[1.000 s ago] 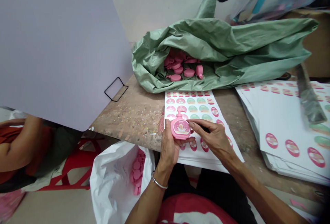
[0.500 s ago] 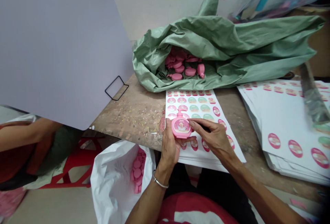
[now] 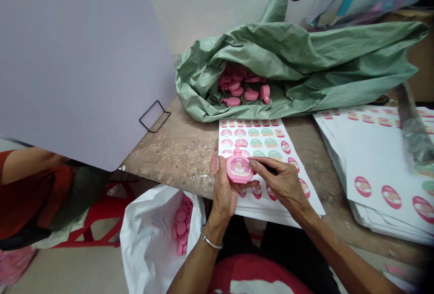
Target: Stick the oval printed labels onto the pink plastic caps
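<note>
My left hand (image 3: pixel 223 192) is closed around a small pink pump bottle (image 3: pixel 239 170), held upright with its spout pointing up. A round printed sticker with a picture sits on the bottle's front face. The fingers of my right hand (image 3: pixel 281 179) are pinched together, the tips touching the sticker's right edge. A dark sliver shows between those fingers; whether it is a tool or shadow I cannot tell. Under both hands lies a sticker sheet (image 3: pixel 259 143) with rows of round pink and green stickers, hanging over the table's near edge.
A green sack (image 3: pixel 305 66) lies open at the back with several pink bottles (image 3: pixel 251 95) in its mouth. A white bag (image 3: pixel 145 235) holding pink pieces hangs low at left. More sheets (image 3: pixel 369 167) are stacked at right. A grey panel (image 3: pixel 84 59) partly hides another person (image 3: pixel 34 185).
Both hands and the bottle keep nearly the same pose, the right fingertips still at the sticker's edge. The view has shifted very slightly. At far left, the other person's arm has moved.
</note>
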`<state>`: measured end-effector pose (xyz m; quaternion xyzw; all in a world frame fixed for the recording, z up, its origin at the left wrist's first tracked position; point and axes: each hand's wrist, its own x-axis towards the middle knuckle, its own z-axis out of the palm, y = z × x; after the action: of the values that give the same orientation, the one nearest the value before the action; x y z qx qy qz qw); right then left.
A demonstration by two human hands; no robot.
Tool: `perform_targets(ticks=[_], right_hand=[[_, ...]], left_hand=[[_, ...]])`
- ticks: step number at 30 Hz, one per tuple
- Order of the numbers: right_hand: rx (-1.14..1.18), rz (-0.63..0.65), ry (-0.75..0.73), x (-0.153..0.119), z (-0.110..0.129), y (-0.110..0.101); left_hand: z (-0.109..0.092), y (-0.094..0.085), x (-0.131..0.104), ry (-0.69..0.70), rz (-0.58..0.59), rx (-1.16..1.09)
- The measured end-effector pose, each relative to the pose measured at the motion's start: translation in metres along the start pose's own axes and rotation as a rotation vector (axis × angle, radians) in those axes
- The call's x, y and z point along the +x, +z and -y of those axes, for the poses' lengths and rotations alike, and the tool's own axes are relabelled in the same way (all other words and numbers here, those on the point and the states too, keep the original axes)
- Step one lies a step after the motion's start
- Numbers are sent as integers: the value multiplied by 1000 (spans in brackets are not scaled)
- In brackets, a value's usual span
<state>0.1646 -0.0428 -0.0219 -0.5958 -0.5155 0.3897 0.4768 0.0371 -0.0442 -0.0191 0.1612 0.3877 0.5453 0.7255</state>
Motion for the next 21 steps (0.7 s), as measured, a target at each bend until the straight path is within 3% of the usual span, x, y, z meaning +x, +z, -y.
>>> perform_targets(ticks=[4,7,10,12,16,18,21], right_hand=[[-54,8,-44,-1,-1,0],[-219,3,-159,1,-2,-4],[-517,-137,-274,6,0,-9],[-546,-176,-283,11,1,-8],[-333,28,-203,24,-5,1],[-329,28,-172,40,-13,2],[-374,24,-214,83,-23,1]], left_hand=[[-2,0,-4,64,41,64],[-2,-3,-6,97,46,143],[-2,-5,-6,82,25,171],[-2,-4,-7,83,51,203],[-6,-7,-12,77,137,332],[-14,-18,-21,27,104,324],[-34,-53,-42,-27,-29,407]])
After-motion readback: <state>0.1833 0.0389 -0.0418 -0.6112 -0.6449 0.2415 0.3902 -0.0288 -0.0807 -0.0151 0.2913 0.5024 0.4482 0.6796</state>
